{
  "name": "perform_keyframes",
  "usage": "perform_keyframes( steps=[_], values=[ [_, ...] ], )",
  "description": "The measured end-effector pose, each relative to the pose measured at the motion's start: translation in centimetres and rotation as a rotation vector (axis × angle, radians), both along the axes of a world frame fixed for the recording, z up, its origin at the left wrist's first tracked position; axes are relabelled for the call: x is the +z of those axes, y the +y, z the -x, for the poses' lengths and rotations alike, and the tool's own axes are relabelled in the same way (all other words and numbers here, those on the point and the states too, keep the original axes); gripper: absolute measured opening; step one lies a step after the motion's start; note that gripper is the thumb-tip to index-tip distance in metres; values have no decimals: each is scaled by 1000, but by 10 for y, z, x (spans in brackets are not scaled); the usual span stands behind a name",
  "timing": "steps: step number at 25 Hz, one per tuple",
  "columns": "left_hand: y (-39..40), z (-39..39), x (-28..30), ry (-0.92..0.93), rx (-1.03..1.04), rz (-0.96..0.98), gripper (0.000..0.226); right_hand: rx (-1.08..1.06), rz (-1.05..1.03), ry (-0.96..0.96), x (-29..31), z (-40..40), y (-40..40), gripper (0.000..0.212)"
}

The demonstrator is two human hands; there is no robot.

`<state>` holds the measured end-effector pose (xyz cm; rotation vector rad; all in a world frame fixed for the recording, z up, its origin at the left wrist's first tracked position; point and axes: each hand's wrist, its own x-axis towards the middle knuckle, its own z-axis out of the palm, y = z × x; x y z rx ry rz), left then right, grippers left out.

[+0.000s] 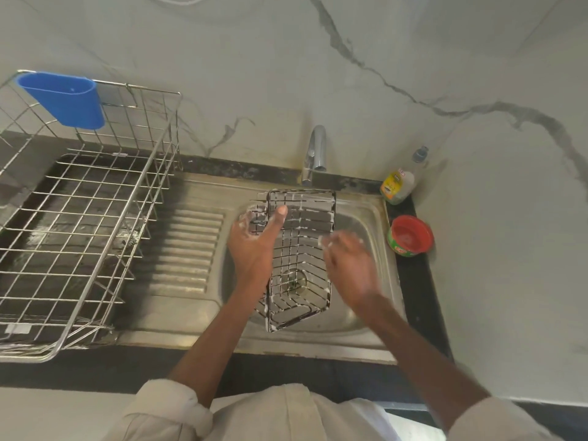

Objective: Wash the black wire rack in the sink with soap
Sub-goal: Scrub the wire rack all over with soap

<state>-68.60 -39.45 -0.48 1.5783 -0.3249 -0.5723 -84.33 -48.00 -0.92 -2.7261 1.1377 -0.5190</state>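
Note:
The black wire rack (302,249), streaked with white soap foam, stands tilted over the steel sink (359,313). My left hand (254,246) grips its upper left edge, thumb over the wires and foam on the fingers. My right hand (348,265) is at the rack's right side; it is blurred, with foam at the fingertips, and whether it holds something I cannot tell. The drain shows through the rack's wires.
A chrome tap (316,151) rises behind the sink. A soap bottle (399,186) and a red-lidded green tub (410,235) stand on the black counter at the right. On the left sits a steel dish rack (82,224) with a blue holder (65,98).

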Motion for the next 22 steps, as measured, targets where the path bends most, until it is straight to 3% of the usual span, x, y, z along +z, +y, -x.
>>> perform_keyframes(
  steps=[2,5,12,15,22],
  values=[
    [0,1,2,-17,-40,-28,114,-11,160,13,18,-8,-39,12],
    [0,2,5,-53,-62,-76,124,14,184,150,20,-6,-57,16],
    [-3,-8,5,-29,39,-105,128,177,-108,287,-47,31,34,14],
    [-6,-7,4,-33,17,-127,128,293,-107,388,-54,34,36,13],
    [-8,7,2,-69,-36,-172,116,16,159,286,-4,-14,-48,13]
  ],
)
